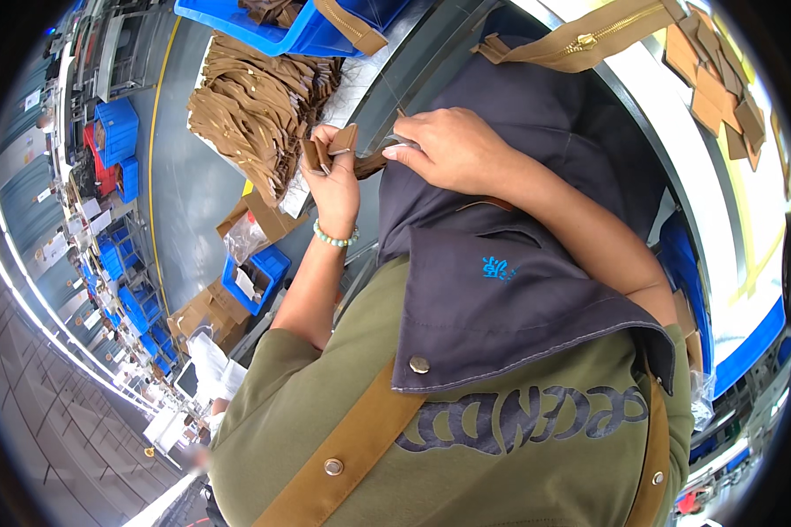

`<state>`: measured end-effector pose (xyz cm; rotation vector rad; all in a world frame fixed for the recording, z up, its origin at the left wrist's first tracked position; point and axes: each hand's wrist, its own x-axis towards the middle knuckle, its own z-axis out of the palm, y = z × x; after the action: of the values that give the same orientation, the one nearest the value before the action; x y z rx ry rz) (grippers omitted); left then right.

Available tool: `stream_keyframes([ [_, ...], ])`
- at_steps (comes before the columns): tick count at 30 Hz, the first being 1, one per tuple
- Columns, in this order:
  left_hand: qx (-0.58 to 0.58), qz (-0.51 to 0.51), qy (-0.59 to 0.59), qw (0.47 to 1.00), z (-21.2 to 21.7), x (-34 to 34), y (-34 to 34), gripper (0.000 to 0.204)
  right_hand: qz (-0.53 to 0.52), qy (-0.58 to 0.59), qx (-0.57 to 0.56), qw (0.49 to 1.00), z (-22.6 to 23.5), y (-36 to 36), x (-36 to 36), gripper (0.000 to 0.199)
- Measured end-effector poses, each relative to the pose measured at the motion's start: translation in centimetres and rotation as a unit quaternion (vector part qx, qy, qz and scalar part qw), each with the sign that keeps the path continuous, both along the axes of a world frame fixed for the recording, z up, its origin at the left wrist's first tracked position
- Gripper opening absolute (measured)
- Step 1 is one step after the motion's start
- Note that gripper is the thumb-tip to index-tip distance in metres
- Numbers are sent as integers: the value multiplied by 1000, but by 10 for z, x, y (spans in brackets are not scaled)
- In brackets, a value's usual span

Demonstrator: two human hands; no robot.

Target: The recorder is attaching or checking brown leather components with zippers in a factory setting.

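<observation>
Centrally, a dark grey apron [518,263] is seen draped from the worktable edge down over the olive shirt [501,457], lying beneath and behind both hands. Beyond the hands, up and to the left, a heap of brown leather pieces [250,110] is spread on the table, with a blue bin [281,26] farther off above it. A tan zipper strip [589,39] is laid up and to the right of the right hand. Between the two hands, a small brown leather piece [343,149] is held; its long axis is judged to run roughly across, from one hand to the other. The left hand [334,189] is closed on it, thumb and fingers pinching its left end, a bead bracelet [336,237] at the wrist. The right hand [453,149] is curled, its fingertips [394,152] meeting the right end. Both hands are about equally near.
</observation>
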<state>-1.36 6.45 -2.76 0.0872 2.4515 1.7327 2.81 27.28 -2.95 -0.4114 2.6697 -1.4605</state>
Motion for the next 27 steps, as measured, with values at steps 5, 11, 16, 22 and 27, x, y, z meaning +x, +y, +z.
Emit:
stream_keyframes([
  [5, 172, 70, -198, 962, 13, -3, 13, 22, -19, -19, 11, 1000, -3, -2, 0, 36],
  [11, 142, -13, -153, 978, 13, 2, 7, 21, -46, -22, 12, 999, -1, -3, -2, 40],
  [16, 90, -18, -50, 994, 6, 1, 8, 27, -30, -21, 17, 999, -1, -1, -4, 40],
  [22, 45, -126, -106, 985, -15, -14, 23, 41, -16, 34, -41, 998, -5, 2, -7, 36],
  [27, 82, -176, -55, 979, -24, 7, 22, 38, -37, -29, -257, 965, 20, 7, -6, 32],
])
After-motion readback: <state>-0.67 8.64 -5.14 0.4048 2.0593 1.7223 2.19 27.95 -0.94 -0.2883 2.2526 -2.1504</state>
